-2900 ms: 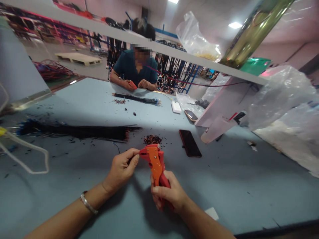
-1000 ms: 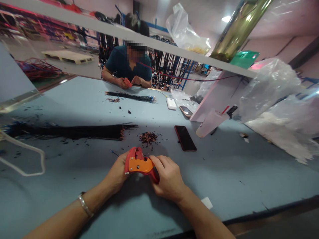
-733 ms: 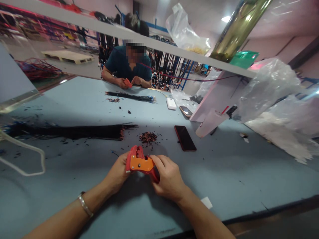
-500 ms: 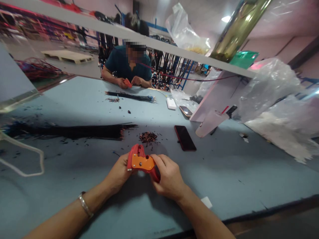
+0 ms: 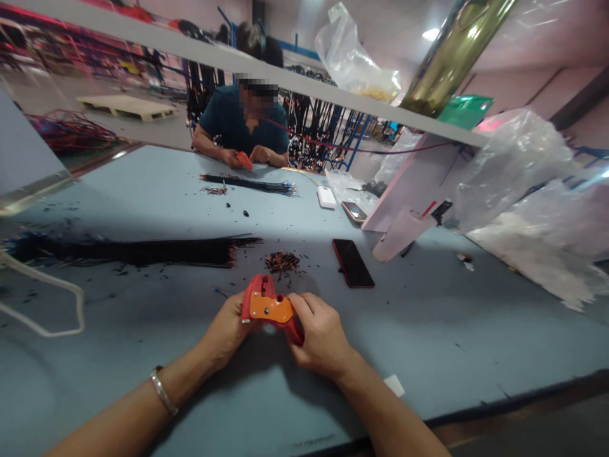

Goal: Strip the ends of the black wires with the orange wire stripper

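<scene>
A red and orange hand tool (image 5: 272, 310) is held between my two hands above the front middle of the table. My right hand (image 5: 322, 333) is wrapped round its red handles. At the tool's head, my left hand (image 5: 228, 330) grips the left side, its fingertips hidden behind the tool. Just beyond the tool lies a small pile of short black pieces with copper-coloured ends (image 5: 282, 262). A long bundle of black wires (image 5: 143, 251) stretches across the table to the left of that pile.
A dark phone (image 5: 353, 263) lies right of the pile, near a tilted white cup (image 5: 402, 236). Across the table (image 5: 451, 330) a person (image 5: 242, 120) holds an orange tool beside a second wire bundle (image 5: 252, 185). A white looped strap (image 5: 78, 304) is at the left.
</scene>
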`<state>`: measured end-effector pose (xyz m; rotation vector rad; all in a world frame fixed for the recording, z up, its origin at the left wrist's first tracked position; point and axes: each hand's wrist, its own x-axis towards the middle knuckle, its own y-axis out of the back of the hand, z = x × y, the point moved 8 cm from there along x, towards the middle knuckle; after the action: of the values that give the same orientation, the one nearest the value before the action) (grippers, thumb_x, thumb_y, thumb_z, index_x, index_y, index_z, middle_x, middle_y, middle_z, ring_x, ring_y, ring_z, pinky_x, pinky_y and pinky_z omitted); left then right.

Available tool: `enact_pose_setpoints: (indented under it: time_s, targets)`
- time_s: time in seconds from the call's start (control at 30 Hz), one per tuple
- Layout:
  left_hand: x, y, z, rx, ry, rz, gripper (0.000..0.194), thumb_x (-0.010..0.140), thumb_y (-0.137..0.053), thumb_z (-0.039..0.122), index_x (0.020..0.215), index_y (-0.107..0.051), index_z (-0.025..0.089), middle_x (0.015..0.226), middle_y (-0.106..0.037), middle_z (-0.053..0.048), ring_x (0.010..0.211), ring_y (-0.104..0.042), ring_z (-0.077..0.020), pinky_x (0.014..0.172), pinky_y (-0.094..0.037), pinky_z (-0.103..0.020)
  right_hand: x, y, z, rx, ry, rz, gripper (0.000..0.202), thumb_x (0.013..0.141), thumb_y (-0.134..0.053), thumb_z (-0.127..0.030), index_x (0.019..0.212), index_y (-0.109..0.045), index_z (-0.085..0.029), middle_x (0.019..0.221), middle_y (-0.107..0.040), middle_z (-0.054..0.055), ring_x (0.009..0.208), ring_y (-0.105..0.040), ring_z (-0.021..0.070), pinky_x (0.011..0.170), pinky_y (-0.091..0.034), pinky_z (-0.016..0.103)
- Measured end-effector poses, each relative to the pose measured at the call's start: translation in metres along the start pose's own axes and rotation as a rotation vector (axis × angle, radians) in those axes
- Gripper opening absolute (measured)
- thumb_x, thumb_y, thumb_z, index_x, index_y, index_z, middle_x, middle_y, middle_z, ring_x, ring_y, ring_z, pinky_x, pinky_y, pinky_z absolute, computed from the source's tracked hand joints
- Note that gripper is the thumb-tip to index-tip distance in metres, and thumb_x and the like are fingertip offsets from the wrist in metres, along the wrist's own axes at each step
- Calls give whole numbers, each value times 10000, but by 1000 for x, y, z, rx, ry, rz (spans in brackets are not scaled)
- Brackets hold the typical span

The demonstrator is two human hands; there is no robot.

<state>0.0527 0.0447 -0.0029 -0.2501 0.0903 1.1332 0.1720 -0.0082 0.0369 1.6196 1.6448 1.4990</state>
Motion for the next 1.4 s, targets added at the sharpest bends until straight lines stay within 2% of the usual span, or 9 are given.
enact_pose_setpoints:
  time_s: [0.17, 0.4, 0.67, 0.9, 1.1, 1.3, 1.4]
  targets:
    - [0, -2, -2, -15, -3, -25, 179, 623, -732, 284, 693, -630, 154, 663, -643, 11, 636, -545, -128, 611, -440, -198, 0, 0, -1, -15, 20, -1, 514, 639, -525, -168, 1151, -520, -110, 937, -613, 131, 818, -570, 257, 732, -493, 370]
    - [2, 1, -7, -75, -23, -47, 271, 613, -755, 366, 709, -638, 142, 701, -641, -6, 664, -549, -136, 657, -451, -221, 1, -5, 0, -47, 49, 0, 407, 650, -503, -161, 1052, -553, -128, 816, -623, 98, 695, -588, 222, 623, -478, 319]
    - [4, 5, -1, -34, -94, -36, 237, 607, -767, 336, 704, -671, 143, 695, -668, -25, 673, -569, -165, 662, -455, -246, 3, -9, 1, -28, 58, -31, 390, 612, -494, -159, 998, -552, -149, 818, -661, 89, 683, -612, 217, 606, -479, 302]
    - [7, 8, -8, -19, -66, -54, 188, 627, -766, 287, 748, -717, 152, 755, -711, -33, 713, -600, -172, 709, -463, -249, 2, -10, 2, -16, 64, -46, 343, 618, -487, -162, 958, -539, -168, 787, -670, 71, 657, -617, 201, 579, -465, 279]
    - [7, 11, -11, -18, -30, -36, 275, 638, -761, 377, 759, -700, 138, 746, -704, -55, 699, -611, -188, 698, -480, -274, 2, -12, 4, -3, 50, -62, 277, 632, -478, -163, 905, -521, -184, 765, -659, 58, 647, -611, 195, 575, -451, 270]
    - [6, 8, -1, 47, -60, -20, 293, 651, -726, 417, 735, -674, 142, 709, -670, -38, 671, -582, -172, 652, -470, -250, 5, -16, 6, 34, 3, -81, 257, 632, -488, -171, 887, -520, -190, 754, -645, 52, 635, -591, 187, 576, -436, 262]
    - [8, 15, 12, 257, -139, 32, 290, 702, -650, 436, 698, -663, 146, 632, -627, -14, 606, -538, -150, 598, -437, -228, 8, -8, 11, 174, -83, -65, 221, 642, -514, -188, 861, -534, -190, 712, -606, 24, 622, -561, 173, 595, -431, 261]
